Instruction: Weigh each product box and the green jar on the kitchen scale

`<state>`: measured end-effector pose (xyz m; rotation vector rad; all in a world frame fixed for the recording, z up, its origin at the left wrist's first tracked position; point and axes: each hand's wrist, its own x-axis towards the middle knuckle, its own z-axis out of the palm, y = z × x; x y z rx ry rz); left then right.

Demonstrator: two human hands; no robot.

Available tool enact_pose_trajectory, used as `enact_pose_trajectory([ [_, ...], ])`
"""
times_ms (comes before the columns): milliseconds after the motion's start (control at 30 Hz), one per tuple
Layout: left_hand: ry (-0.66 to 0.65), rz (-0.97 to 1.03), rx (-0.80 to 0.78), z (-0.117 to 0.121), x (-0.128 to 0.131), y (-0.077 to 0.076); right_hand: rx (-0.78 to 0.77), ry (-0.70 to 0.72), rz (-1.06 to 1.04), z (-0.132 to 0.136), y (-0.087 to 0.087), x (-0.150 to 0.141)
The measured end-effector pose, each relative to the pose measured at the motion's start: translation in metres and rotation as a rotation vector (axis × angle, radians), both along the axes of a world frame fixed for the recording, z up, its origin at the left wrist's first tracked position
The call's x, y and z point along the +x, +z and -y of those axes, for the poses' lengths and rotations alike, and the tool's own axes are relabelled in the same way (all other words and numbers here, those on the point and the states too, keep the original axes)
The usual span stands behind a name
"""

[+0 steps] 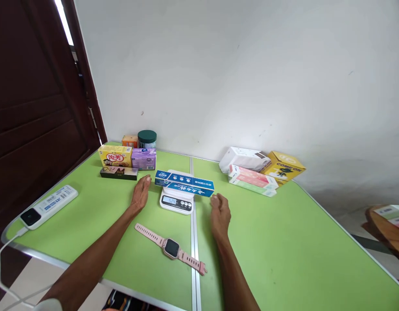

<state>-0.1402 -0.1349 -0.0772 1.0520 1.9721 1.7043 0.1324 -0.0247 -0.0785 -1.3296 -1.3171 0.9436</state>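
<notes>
A long blue toothpaste box [184, 182] lies across the top of a white digital kitchen scale [176, 205], overhanging it on both sides. Lit digits show on the scale's display, too small to read surely. My left hand [142, 193] rests on its edge at the left of the scale, fingers extended, apart from the box and holding nothing. Close by the box's right end is my right hand [220, 212], its fingers loosely bent and holding nothing. Nearer to me, between my forearms, a pink-strapped smartwatch [171, 248] lies stretched out flat.
Back left on the green table [283, 250] stand a yellow snack box [115, 156], a purple pack [144, 159], a dark flat box [119, 173] and a green-lidded jar [147, 137]. Several cartons, including a yellow box [285, 166], sit back right. A white device [50, 207] with cable lies left.
</notes>
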Motion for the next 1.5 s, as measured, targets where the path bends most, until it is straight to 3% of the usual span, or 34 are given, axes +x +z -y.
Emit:
enact_pose_trajectory([
  [167,-0.008,0.016,0.004,-0.002,-0.004,-0.003,0.043,-0.036,0.055,-0.002,-0.009,0.001],
  [733,-0.021,0.009,0.007,-0.002,-0.004,-0.008,0.078,-0.009,0.024,-0.004,-0.015,0.0],
  [900,-0.023,-0.052,-0.001,0.002,-0.002,-0.005,0.088,0.015,0.005,0.001,-0.01,-0.001],
  [1033,-0.031,-0.169,0.0,0.004,0.004,0.003,0.139,0.117,-0.074,0.011,0.001,-0.007],
  [1133,-0.13,-0.248,0.017,0.003,0.011,0.011,0.157,0.227,-0.11,0.018,0.009,-0.014],
  [1300,-0.208,-0.201,-0.022,0.004,0.022,0.023,0.131,0.267,-0.184,0.027,0.018,-0.021],
  [1400,-0.214,-0.183,-0.002,0.005,0.033,0.033,0.16,0.236,-0.2,0.028,0.026,-0.018],
  [1500,-0.247,-0.196,0.055,0.005,0.059,0.049,0.205,0.064,-0.185,0.025,0.036,-0.004],
])
